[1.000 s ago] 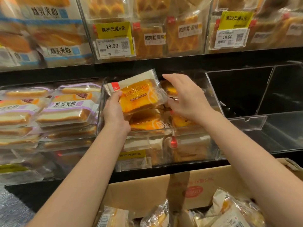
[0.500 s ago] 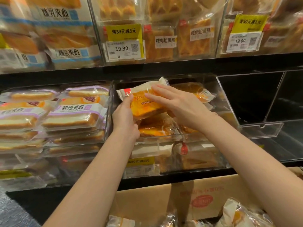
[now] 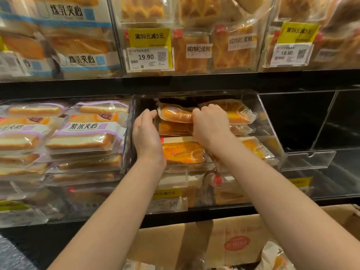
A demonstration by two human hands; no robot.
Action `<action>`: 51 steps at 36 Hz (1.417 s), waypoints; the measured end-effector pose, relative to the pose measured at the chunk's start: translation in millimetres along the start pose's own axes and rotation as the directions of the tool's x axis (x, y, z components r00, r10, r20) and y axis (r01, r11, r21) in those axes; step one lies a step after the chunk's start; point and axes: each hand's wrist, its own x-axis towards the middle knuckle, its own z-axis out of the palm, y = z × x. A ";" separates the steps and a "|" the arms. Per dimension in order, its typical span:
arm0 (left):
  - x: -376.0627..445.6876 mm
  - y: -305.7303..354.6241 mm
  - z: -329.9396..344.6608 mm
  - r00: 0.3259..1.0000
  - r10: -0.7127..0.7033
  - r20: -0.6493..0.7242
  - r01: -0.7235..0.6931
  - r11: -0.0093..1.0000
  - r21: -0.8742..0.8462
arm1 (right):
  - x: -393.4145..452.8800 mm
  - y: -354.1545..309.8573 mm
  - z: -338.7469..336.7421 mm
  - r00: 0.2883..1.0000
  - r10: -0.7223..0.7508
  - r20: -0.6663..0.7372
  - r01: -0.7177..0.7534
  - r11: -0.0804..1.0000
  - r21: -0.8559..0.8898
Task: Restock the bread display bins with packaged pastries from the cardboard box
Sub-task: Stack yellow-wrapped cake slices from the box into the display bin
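A clear acrylic bin [image 3: 269, 123] on the middle shelf holds several orange packaged pastries. The top packet [image 3: 175, 114] lies at the back of the stack. My right hand [image 3: 211, 124] grips its right part with curled fingers, knuckles up. My left hand [image 3: 147, 133] is beside the packet's left end, fingers loosely curved, fingertips at the wrapper's edge. Another orange packet [image 3: 183, 152] lies at the bin's front below my hands. The cardboard box [image 3: 214, 240] stands below the shelf, with more packets [image 3: 276, 258] inside.
To the left is a bin of purple-labelled sandwich bread [image 3: 85, 133]. An acrylic bin [image 3: 311, 158] with nothing visible in it is on the right. The upper shelf carries bread bins with yellow price tags [image 3: 150, 49]. A lower bin row [image 3: 194, 191] sits under my forearms.
The packet I held up in front of the bin now lies on the stack at the back. My right hand has curled onto it and my left hand has loosened at its end.
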 end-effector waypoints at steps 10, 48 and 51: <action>-11.5 1.2 -3.9 0.996 0.082 -0.047 -0.082 0.997 0.002 | -8.0 -5.2 -4.2 0.950 -0.252 -0.183 0.287 0.937 0.201; -119.7 -76.2 -1.3 0.102 -0.842 0.530 -0.966 0.044 0.255 | -193.7 123.8 -13.8 0.805 -0.376 0.458 0.195 0.898 0.395; -122.7 -88.9 6.9 0.111 -0.881 0.461 -0.923 0.080 0.376 | -217.8 139.8 -0.5 0.625 -0.307 0.718 0.108 0.944 0.311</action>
